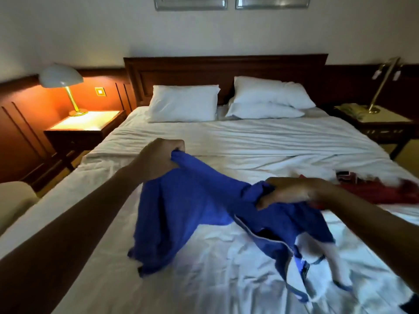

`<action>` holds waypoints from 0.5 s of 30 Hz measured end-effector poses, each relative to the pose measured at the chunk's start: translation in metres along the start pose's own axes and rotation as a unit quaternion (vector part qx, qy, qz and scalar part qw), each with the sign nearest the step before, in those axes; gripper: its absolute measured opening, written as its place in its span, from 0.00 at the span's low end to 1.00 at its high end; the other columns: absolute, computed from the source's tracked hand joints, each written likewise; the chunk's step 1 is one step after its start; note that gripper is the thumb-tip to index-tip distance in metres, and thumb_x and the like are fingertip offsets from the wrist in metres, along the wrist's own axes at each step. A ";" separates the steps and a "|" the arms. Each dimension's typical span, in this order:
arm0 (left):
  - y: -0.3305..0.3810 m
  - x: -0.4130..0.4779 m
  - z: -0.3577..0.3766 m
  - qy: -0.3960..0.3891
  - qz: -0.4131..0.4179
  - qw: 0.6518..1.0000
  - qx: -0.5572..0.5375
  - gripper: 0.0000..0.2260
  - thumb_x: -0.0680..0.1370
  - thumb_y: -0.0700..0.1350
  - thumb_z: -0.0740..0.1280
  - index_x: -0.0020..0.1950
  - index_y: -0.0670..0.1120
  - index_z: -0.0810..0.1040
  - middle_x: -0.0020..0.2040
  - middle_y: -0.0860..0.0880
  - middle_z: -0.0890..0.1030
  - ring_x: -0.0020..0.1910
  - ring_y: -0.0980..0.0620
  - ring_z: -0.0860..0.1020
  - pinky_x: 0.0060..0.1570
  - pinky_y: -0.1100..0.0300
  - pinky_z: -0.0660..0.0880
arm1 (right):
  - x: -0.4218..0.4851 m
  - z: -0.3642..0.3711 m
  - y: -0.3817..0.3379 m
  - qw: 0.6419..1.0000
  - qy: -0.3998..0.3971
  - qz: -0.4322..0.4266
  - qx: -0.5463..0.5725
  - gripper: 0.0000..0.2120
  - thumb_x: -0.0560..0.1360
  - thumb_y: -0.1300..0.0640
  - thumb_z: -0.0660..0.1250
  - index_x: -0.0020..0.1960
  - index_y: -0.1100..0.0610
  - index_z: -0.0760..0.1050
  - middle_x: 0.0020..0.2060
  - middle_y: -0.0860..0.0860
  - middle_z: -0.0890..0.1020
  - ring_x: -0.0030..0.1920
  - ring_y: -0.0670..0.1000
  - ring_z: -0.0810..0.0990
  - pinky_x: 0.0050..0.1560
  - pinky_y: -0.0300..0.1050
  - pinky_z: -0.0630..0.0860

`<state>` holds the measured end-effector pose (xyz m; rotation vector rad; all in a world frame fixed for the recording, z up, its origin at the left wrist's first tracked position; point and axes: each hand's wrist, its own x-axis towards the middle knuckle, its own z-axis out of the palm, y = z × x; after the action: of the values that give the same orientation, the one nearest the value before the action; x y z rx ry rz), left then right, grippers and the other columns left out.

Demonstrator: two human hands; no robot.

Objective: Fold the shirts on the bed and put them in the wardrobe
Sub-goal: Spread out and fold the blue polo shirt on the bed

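Observation:
A blue shirt (188,205) hangs crumpled above the white bed (260,141), its lower part trailing on the sheet. My left hand (158,159) grips one bunched end of it, raised over the middle of the bed. My right hand (292,191) grips another bunched part lower and to the right. A white and blue garment (317,252) lies partly under the blue shirt near the front right. A red shirt (381,193) lies on the bed behind my right forearm. The wardrobe is out of sight.
Two white pillows (183,103) lean against the dark wooden headboard (226,66). A lit lamp (61,78) stands on the left nightstand (86,125). A brass lamp (383,85) stands on the right nightstand (381,123). A pale chair (13,200) shows at the left edge.

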<state>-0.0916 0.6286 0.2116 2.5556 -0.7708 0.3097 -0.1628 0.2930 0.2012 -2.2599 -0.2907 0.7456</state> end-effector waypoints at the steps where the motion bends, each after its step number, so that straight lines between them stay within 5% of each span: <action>1: -0.011 -0.012 0.023 -0.005 -0.008 1.000 0.017 0.07 0.68 0.52 0.67 0.39 0.49 0.75 0.35 0.53 0.78 0.37 0.51 0.76 0.40 0.51 0.74 | 0.010 0.015 0.020 0.999 0.018 -0.028 0.002 0.06 0.74 0.61 0.70 0.50 0.55 0.81 0.44 0.50 0.85 0.46 0.47 0.82 0.53 0.46 0.75; 5: -0.061 -0.049 0.103 -0.004 -0.044 0.997 0.070 0.13 0.72 0.51 0.76 0.39 0.51 0.72 0.36 0.53 0.75 0.38 0.49 0.75 0.40 0.50 0.74 | 0.055 0.066 0.084 0.972 0.176 -0.127 0.089 0.18 0.72 0.74 0.66 0.48 0.52 0.81 0.40 0.42 0.85 0.43 0.39 0.82 0.49 0.40 0.77; 8: -0.081 -0.065 0.142 -0.006 -0.045 0.996 0.079 0.12 0.71 0.47 0.73 0.39 0.51 0.69 0.34 0.52 0.74 0.38 0.47 0.75 0.38 0.51 0.73 | 0.094 0.095 0.110 0.970 0.194 -0.147 -0.005 0.08 0.68 0.70 0.65 0.42 0.58 0.75 0.36 0.49 0.80 0.39 0.45 0.76 0.42 0.53 0.74; 10: -0.089 -0.071 0.161 -0.008 -0.056 0.995 0.078 0.08 0.68 0.43 0.69 0.39 0.51 0.70 0.35 0.51 0.75 0.38 0.47 0.75 0.38 0.51 0.72 | 0.122 0.092 0.147 0.982 0.147 -0.099 -0.067 0.07 0.68 0.66 0.65 0.41 0.55 0.73 0.37 0.51 0.78 0.38 0.46 0.75 0.41 0.49 0.71; 13: -0.099 -0.080 0.179 -0.008 -0.065 0.995 0.071 0.10 0.69 0.43 0.68 0.38 0.54 0.68 0.34 0.52 0.76 0.37 0.49 0.76 0.37 0.53 0.73 | 0.123 0.088 0.164 0.998 0.067 0.018 -0.016 0.16 0.80 0.63 0.64 0.44 0.45 0.84 0.52 0.54 0.84 0.57 0.49 0.82 0.43 0.30 0.73; 15: -0.101 -0.085 0.180 0.002 -0.075 0.995 0.068 0.14 0.69 0.42 0.69 0.35 0.57 0.66 0.33 0.52 0.75 0.36 0.50 0.75 0.35 0.55 0.70 | 0.108 0.099 0.134 0.993 0.004 0.028 0.118 0.11 0.78 0.49 0.65 0.56 0.51 0.82 0.55 0.54 0.85 0.57 0.51 0.83 0.50 0.35 0.78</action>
<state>-0.0892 0.6570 -0.0104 2.7210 -0.5705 0.3278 -0.1359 0.2987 0.0041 -2.0539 -0.1288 0.7571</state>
